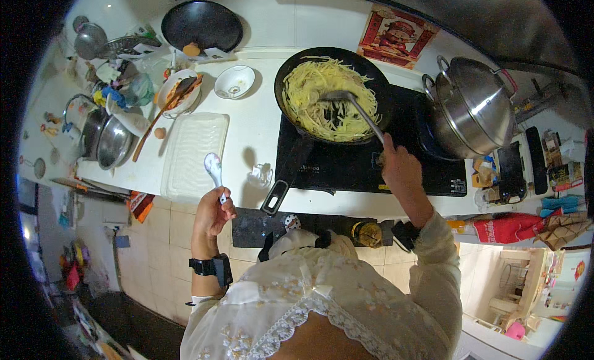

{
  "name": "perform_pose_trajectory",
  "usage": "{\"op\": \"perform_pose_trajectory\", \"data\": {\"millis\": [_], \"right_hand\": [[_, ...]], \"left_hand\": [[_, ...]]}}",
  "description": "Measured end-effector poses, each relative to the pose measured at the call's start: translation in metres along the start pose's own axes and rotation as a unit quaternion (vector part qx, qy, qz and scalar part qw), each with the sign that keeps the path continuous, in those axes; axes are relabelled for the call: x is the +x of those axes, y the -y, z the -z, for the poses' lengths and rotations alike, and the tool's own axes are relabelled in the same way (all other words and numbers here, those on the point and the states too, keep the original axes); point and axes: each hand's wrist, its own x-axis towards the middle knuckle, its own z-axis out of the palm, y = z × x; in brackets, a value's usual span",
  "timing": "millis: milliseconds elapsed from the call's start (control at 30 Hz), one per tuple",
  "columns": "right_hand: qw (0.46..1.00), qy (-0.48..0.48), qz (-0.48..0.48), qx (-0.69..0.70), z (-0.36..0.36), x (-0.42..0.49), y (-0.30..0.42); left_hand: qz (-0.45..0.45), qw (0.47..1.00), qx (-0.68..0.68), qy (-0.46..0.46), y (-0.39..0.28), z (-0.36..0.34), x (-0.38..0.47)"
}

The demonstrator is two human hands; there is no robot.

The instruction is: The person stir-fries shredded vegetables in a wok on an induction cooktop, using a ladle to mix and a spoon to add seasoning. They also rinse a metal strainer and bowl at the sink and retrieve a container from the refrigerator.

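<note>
My right hand (403,169) grips the handle of a metal spatula (366,116), whose blade rests in shredded yellow-green food, maybe potato strips (306,88). The strips fill a large black wok (281,65) on a black cooktop (315,174). The wok's long handle (276,196) points toward me over the counter's front edge. My left hand (213,214) holds a patterned white ceramic spoon (213,167) upright by its handle, above the front edge of a ribbed whitish board or tray (195,151). A small white bowl (235,82) stands left of the wok.
A stainless steel lidded pot (473,109) stands at the cooktop's right. Further left are a bowl with red residue (162,98), a long wooden utensil (155,121), an egg (160,133) and a metal basin (113,142). Crumpled clear plastic (261,175) lies near the wok handle.
</note>
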Motion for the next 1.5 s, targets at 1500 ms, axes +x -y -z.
{"op": "perform_pose_trajectory", "data": {"millis": [1500], "right_hand": [[0.993,0.067,0.088,0.047,0.041,-0.027,-0.055]], "left_hand": [[-0.045,0.998,0.023,0.029,-0.036,-0.061,0.03]]}}
